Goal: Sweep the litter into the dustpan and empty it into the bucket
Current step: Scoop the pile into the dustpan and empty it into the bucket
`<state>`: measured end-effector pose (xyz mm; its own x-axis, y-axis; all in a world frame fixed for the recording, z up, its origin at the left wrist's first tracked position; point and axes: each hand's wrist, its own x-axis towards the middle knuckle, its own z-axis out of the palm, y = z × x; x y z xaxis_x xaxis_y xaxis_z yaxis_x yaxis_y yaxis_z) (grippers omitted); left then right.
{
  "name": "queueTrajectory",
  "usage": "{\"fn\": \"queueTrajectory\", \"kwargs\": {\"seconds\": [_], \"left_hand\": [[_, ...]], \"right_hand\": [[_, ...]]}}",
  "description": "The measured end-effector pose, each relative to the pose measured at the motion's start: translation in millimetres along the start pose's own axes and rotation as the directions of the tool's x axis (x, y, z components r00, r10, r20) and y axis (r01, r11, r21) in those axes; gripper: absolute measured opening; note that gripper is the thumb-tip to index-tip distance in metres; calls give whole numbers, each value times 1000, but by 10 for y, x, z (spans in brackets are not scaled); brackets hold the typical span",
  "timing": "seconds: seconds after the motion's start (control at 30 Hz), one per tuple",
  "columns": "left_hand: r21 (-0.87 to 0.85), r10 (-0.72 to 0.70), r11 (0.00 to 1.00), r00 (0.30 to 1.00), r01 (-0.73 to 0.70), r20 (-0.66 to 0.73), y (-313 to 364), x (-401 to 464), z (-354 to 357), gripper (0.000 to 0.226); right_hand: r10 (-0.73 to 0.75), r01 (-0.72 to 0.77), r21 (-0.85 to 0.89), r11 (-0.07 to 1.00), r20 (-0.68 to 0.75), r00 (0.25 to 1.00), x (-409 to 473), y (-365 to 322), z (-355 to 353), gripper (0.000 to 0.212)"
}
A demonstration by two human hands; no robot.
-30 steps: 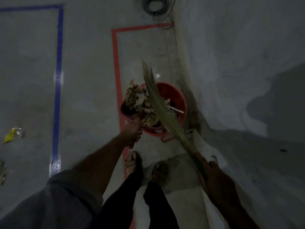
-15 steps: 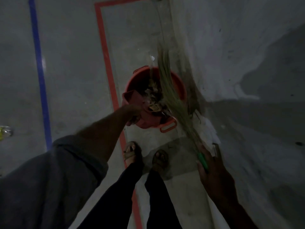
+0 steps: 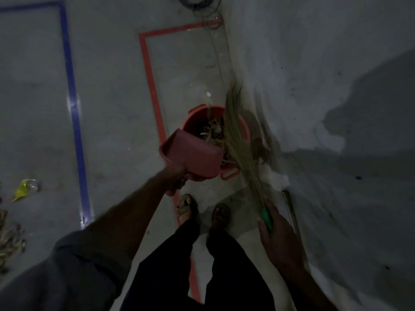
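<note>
My left hand (image 3: 176,180) grips the handle of a red dustpan (image 3: 193,157), tipped over the near rim of the red bucket (image 3: 197,118) so that I see the pan's underside. Dry leaves and litter (image 3: 214,133) lie inside the bucket. My right hand (image 3: 277,234) holds the green handle of a grass broom (image 3: 239,135), whose bristles slant up across the bucket's right side toward the wall. My two feet in sandals stand just below the bucket.
A grey wall (image 3: 314,86) rises close on the right. Red tape (image 3: 149,70) and blue tape (image 3: 71,90) mark rectangles on the concrete floor. A yellow wrapper (image 3: 24,187) and dry litter (image 3: 10,234) lie at the far left. Cables (image 3: 197,3) coil at the top.
The dustpan has tipped further over the bucket, its underside now facing me; the litter that was heaped on it a second ago lies in the bucket. The broom has swung toward the wall.
</note>
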<state>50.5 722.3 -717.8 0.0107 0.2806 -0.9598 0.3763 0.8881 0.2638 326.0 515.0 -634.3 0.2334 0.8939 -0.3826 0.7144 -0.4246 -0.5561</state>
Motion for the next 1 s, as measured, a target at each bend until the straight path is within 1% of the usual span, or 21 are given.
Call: {"fn": "queueTrajectory", "kwargs": {"seconds": [0.1, 0.17, 0.27, 0.43, 0.5, 0.57, 0.67, 0.73, 0.83, 0.93, 1.0], "left_hand": [[-110, 125, 986, 992, -128, -33, -132, -431, -11, 47], [-186, 168, 967, 984, -177, -63, -233, -657, -9, 47], [-298, 190, 926, 968, -232, -162, -375, -920, -35, 51], [-454, 205, 815, 912, -359, -354, -602, -1490, -9, 55], [-479, 197, 767, 868, -426, -456, -722, -1711, 12, 54], [-524, 160, 704, 826, -480, -541, -879, -1923, 39, 54], [-579, 97, 612, 777, -539, -622, -1182, -2236, -23, 53], [-597, 81, 567, 760, -567, -645, -1416, -2462, -121, 54], [-613, 50, 512, 733, -602, -678, -1781, -2742, -288, 53], [-670, -21, 411, 729, -618, -685, -2178, -2952, -505, 54], [-699, -68, 351, 728, -623, -682, -2497, -3050, -661, 54]], "right_hand": [[-35, 35, 6, 999, 21, 999, -105, -86, -35, 59], [-103, 103, -14, 995, 30, 994, -151, -140, -53, 59], [-223, 224, -33, 974, 48, 974, -187, -217, -116, 60], [-422, 427, -58, 902, 80, 903, -203, -358, -357, 58], [-517, 520, -37, 853, 73, 853, -195, -490, -426, 59], [-583, 588, -21, 809, 96, 807, -184, -681, -473, 59], [-665, 674, -9, 739, 150, 732, -221, -1011, -501, 59], [-734, 749, -49, 661, 166, 658, -272, -1226, -497, 63], [-766, 801, -72, 595, 250, 592, -359, -1517, -388, 65], [-813, 873, -61, 484, 338, 474, -492, -1849, -200, 65], [-819, 903, -72, 424, 396, 416, -630, -2096, -45, 69]]}}
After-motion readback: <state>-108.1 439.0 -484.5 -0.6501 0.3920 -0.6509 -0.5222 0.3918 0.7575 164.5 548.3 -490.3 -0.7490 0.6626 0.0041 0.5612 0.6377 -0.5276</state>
